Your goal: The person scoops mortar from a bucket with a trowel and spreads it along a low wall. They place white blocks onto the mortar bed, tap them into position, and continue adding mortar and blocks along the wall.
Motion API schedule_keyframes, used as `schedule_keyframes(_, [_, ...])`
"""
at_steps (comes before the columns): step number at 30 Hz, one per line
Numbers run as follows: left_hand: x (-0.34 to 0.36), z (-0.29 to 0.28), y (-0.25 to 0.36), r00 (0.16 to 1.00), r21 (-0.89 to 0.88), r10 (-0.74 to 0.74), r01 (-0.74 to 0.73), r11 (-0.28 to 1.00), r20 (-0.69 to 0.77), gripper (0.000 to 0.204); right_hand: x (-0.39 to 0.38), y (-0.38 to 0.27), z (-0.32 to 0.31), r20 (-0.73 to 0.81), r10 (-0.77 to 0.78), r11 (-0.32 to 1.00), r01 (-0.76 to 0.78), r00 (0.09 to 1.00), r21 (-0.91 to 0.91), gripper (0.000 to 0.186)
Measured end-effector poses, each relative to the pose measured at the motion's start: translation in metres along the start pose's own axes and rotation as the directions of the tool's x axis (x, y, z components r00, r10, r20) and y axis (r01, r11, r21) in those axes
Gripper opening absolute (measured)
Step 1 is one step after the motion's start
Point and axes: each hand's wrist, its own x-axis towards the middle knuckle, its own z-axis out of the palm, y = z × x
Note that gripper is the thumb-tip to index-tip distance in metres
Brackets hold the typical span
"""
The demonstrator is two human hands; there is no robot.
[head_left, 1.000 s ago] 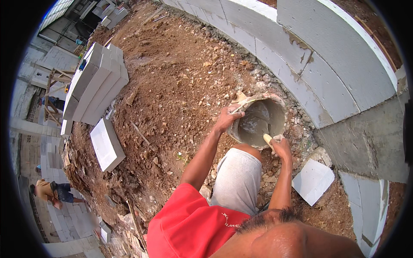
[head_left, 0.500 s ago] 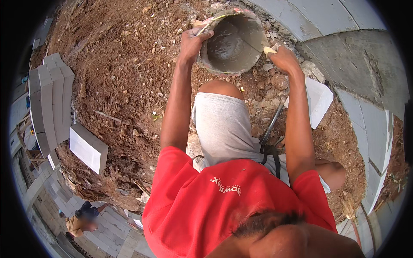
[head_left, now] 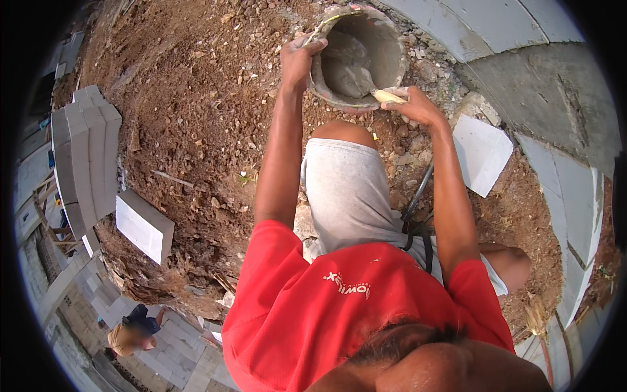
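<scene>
A round bucket (head_left: 390,49) with grey mortar (head_left: 343,57) inside stands tilted on the soil before my bent knee. My left hand (head_left: 300,59) grips the bucket's left rim, fingers wrapped over its edge. With my right hand (head_left: 416,104) I hold a trowel (head_left: 386,96) by its pale handle at the near right rim. The trowel's blade reaches into the bucket, coated in mortar and hard to tell apart from it.
Brown, stony soil (head_left: 202,85) spreads to the left. Grey block walls (head_left: 535,98) rise at the right. A white block (head_left: 482,153) lies beside my right forearm. Stacked blocks (head_left: 88,150) and a single block (head_left: 144,225) are at the left. Another person (head_left: 134,330) is at lower left.
My right hand has moved the trowel left and nearer, along the bucket's near rim, so its handle now points across the edge. My left hand keeps its grip on the rim.
</scene>
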Motion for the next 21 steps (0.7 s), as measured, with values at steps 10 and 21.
schedule_keyframes(10, [-0.001,-0.044,-0.019,0.992,-0.267,-0.078,0.048,0.962,-0.103,0.024,-0.038,0.001,0.023,0.033,-0.058,0.792,0.025,0.998,0.61,0.055])
schedule_keyframes(21, [0.031,-0.112,-0.085,0.96,-0.515,-0.226,0.11,0.85,-0.168,0.013,-0.1,-0.036,0.003,-0.158,-0.13,0.704,0.204,0.979,0.68,0.057])
